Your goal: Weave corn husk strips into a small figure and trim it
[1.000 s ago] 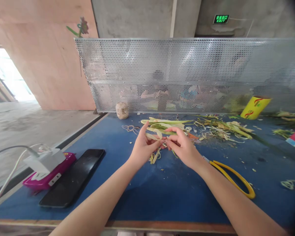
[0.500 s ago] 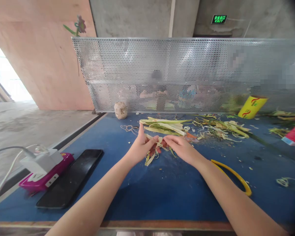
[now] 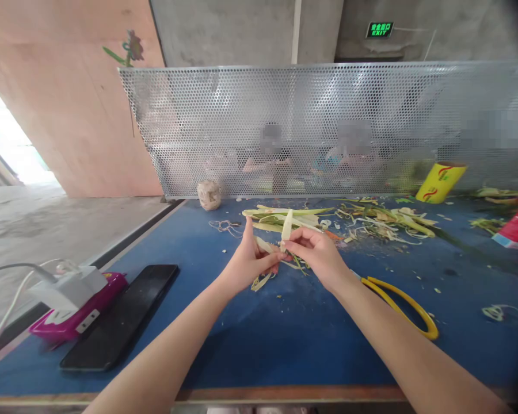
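Observation:
My left hand point(image 3: 247, 261) and my right hand point(image 3: 318, 255) meet above the blue table point(image 3: 285, 339), both pinched on a small bundle of pale leaf strips point(image 3: 280, 253). One pale strip point(image 3: 287, 224) stands up from my right fingers. Loose strip ends point(image 3: 261, 280) hang down below my left hand. A pile of long green and cream leaf strips point(image 3: 285, 217) lies just beyond the hands.
Yellow-handled scissors point(image 3: 399, 299) lie right of my right forearm. A black phone point(image 3: 121, 315) and a pink device with a white charger point(image 3: 71, 299) sit at the left edge. A perforated metal screen point(image 3: 328, 126) stands behind, with people beyond it. Leaf scraps point(image 3: 388, 221), a yellow cup point(image 3: 440, 181).
My right hand has lifted slightly and now holds one pale strip upright; the bundle has risen off the table a little.

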Motion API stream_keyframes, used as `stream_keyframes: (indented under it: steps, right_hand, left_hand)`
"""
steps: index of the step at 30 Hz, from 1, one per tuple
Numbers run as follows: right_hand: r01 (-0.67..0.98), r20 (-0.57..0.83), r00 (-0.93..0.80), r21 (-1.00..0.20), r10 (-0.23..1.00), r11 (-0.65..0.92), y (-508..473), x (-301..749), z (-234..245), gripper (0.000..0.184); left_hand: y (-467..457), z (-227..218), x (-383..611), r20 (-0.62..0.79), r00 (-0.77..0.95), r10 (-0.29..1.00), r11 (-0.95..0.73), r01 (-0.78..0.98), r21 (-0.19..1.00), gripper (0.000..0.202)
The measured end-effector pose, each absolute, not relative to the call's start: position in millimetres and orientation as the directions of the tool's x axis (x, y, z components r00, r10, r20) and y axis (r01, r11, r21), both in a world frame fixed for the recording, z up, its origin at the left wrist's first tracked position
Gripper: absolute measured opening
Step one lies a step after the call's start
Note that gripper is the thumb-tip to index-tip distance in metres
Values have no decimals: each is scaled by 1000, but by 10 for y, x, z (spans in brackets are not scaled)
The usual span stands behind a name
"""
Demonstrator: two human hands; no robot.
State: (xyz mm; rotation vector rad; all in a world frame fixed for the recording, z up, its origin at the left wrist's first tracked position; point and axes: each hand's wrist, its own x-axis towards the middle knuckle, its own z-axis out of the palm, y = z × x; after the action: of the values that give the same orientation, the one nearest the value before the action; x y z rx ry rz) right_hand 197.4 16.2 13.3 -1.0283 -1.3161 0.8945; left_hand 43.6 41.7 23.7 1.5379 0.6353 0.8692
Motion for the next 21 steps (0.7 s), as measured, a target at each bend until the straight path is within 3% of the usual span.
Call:
stream_keyframes:
  steps: [6, 11, 14, 17, 21]
  right_hand:
    - [44, 378, 167, -925, 910, 377, 171, 1971, 130, 22]
    - [-48, 226, 26, -973, 974, 227, 167, 1968, 154, 29]
    - [31, 146, -83, -988, 986, 149, 145, 1945, 157, 28]
    - [93, 166, -195, -978, 967, 187, 117, 1921, 149, 23]
    - [13, 192, -248, -979, 949, 202, 109, 1911, 114, 24]
  left_hand:
    - [413, 257, 414, 160, 621, 767, -132, -92, 987, 113]
    - [436, 242, 415, 211, 573, 792, -145, -160, 977, 103]
    - [445, 235, 421, 257, 538, 803, -181, -191, 965, 102]
    - [445, 223, 428, 280, 519, 807, -243, -139, 960, 101]
    - [419, 211, 441, 313, 514, 799, -320, -79, 944, 96]
